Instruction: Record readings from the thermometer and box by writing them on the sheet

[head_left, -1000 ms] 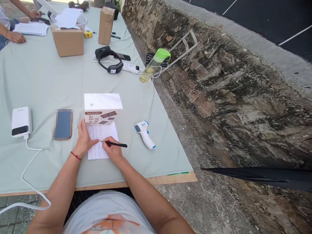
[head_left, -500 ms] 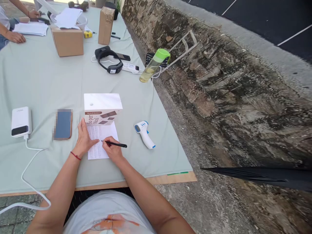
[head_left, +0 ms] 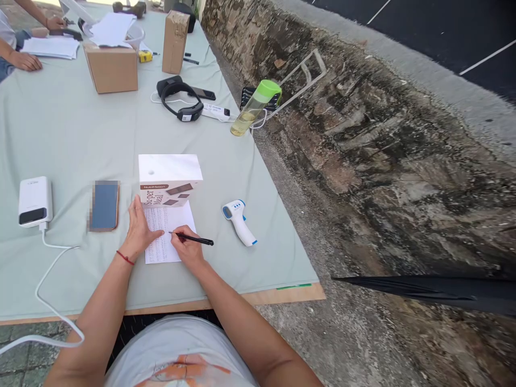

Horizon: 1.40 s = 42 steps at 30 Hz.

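My right hand grips a black pen, its tip at the middle of a white sheet of paper. Rows of small dark writing cover the sheet's left part. My left hand lies along the sheet's left edge, thumb stretched over the paper and fingers pointing away from me. Its fingertips reach the lower left corner of a white and brown "Super Meal" box, which stands at the sheet's far end and hides part of it. Right of my hands lies a white and blue infrared thermometer.
Left of me lie a phone and a white power bank with a cable. Farther off are a black headset, a green-lidded bottle and cardboard boxes. Another person's hand rests at the far left.
My right hand and the pen have shifted slightly to the right across the sheet. My left hand, the box and the other things stay where they were.
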Available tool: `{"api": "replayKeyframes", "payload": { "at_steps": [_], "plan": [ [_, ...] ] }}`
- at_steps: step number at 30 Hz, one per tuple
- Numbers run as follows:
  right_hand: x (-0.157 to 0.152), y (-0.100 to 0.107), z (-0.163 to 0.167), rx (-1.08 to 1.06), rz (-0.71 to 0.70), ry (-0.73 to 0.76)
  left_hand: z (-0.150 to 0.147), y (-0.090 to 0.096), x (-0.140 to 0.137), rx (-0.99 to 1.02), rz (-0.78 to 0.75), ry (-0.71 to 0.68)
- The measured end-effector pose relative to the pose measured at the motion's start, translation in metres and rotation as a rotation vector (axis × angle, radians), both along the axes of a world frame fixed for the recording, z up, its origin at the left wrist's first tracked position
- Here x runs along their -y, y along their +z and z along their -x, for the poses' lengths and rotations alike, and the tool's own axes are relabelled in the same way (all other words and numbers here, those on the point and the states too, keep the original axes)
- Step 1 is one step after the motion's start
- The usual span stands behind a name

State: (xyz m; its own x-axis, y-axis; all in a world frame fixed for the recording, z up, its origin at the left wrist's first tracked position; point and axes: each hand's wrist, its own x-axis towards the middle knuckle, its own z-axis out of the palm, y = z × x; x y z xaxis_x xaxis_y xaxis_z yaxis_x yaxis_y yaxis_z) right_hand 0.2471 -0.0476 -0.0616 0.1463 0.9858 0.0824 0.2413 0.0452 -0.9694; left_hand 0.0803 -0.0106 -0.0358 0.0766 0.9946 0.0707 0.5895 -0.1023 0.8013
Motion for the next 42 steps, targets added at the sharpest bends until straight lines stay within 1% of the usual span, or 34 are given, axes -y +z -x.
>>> {"api": "replayKeyframes", "payload": {
  "at_steps": [7,16,26,35,38,40,42],
  "plan": [
    [0.000,0.001,-0.001,0.007,0.020,0.012,0.000,0.003,0.000,-0.027,0.010,-0.017],
    [0.000,0.001,-0.001,0.023,0.014,0.006,0.000,0.002,0.001,0.047,0.024,-0.007],
    [0.000,0.001,-0.001,-0.014,0.015,-0.038,0.001,0.003,0.001,0.000,0.022,-0.022],
    [0.001,-0.004,0.000,0.021,-0.005,-0.013,0.000,0.005,0.001,0.025,0.022,-0.015],
    [0.003,-0.001,-0.005,0.056,-0.056,-0.019,0.000,0.005,0.001,0.002,0.016,-0.024],
    [0.003,0.001,-0.016,0.139,-0.151,-0.005,0.000,0.004,0.001,-0.011,0.002,-0.029],
    [-0.001,0.002,-0.033,0.275,-0.259,0.031,0.000,0.001,0.001,-0.012,-0.009,-0.028]
  ]
}}
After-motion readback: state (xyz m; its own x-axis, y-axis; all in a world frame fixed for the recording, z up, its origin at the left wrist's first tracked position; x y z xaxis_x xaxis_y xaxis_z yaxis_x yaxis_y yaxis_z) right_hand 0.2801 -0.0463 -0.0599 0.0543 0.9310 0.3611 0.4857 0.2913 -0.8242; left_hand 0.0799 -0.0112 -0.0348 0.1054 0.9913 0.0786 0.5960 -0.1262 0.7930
